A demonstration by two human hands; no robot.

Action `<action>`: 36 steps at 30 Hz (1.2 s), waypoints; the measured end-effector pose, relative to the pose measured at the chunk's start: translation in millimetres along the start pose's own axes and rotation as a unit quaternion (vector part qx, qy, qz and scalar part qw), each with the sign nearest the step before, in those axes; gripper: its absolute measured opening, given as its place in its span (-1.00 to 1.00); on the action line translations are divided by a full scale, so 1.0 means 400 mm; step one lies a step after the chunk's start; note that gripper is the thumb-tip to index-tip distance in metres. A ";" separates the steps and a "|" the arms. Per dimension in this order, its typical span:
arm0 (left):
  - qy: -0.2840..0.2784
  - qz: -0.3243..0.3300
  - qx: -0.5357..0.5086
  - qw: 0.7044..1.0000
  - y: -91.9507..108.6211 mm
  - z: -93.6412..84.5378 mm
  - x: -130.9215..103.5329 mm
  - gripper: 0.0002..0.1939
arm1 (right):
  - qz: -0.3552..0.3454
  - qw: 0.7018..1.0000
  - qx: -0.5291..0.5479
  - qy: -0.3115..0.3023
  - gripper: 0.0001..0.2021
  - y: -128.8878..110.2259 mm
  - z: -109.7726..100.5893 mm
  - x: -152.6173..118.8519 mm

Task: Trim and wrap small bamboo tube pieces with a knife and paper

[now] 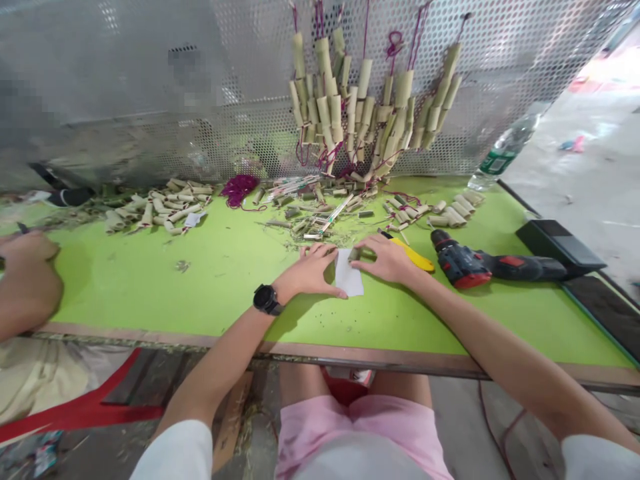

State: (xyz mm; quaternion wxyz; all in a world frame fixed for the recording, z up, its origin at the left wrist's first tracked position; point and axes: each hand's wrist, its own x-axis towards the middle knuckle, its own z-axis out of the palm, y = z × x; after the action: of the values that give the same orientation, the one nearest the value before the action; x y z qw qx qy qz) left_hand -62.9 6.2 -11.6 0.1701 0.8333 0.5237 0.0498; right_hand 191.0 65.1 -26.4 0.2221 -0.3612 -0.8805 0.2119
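Note:
A small white sheet of paper (350,280) lies on the green table (200,293) in front of me. My left hand (313,270), with a black watch on its wrist, has its thumb and fingers spread at the sheet's left edge, the thumb touching a lower corner. Between the thumb and fingers of my right hand (384,258) is a short bamboo tube (354,255), at the upper right part of the paper. Just beyond my right hand lies a yellow-handled tool (417,256), partly hidden by it.
A cordless drill (463,263) and water bottle (505,153) are on the right. Bamboo pieces (160,207), purple string (240,191) and offcuts lie along the back. Bamboo strings (327,100) hang on a perforated metal panel (225,127). Another person's hand (30,247) is far left.

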 end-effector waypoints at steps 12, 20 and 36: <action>-0.013 -0.007 -0.028 0.999 0.009 -0.010 -0.003 0.25 | 0.031 0.999 0.020 -0.010 -0.68 -0.023 0.017 -0.004; -0.020 -0.007 -0.033 0.999 0.004 -0.010 0.000 0.33 | 0.074 0.996 -0.020 0.049 -0.68 -0.015 0.020 -0.002; -0.027 -0.013 -0.041 0.999 0.002 -0.008 0.004 0.34 | 0.049 0.998 -0.040 0.017 -0.65 -0.032 0.025 -0.007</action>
State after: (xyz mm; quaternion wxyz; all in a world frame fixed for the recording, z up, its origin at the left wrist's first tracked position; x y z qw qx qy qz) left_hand -62.5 8.1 -8.4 0.2186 0.8201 0.5268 0.0463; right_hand 180.5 52.5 -28.4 0.2121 -0.4158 -0.8657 0.1810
